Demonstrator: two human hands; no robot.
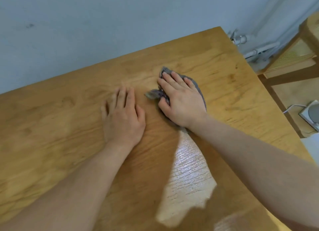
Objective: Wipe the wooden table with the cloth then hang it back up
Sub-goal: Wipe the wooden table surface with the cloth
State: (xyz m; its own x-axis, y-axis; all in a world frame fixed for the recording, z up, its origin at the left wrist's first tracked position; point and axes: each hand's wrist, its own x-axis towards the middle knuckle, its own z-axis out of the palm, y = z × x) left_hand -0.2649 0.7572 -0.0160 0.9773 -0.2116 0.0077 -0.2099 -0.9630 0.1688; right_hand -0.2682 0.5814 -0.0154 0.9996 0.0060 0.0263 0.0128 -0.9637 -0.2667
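Observation:
A grey cloth (196, 85) lies bunched on the wooden table (51, 120), right of the middle. My right hand (179, 99) lies flat on top of it with straight fingers pressing it down, the thumb against a fold at its left edge. Most of the cloth is hidden under that hand. My left hand (122, 116) rests palm down on the bare wood just left of the cloth, fingers spread and straight, holding nothing. A wet shiny streak (188, 175) runs along the table from under my right wrist toward me.
A pale wall (103, 23) borders the table's far edge. Off the right edge stand a wooden chair or shelf (293, 58), white pipes (259, 51) and a white socket with a cable (309, 115) on the floor.

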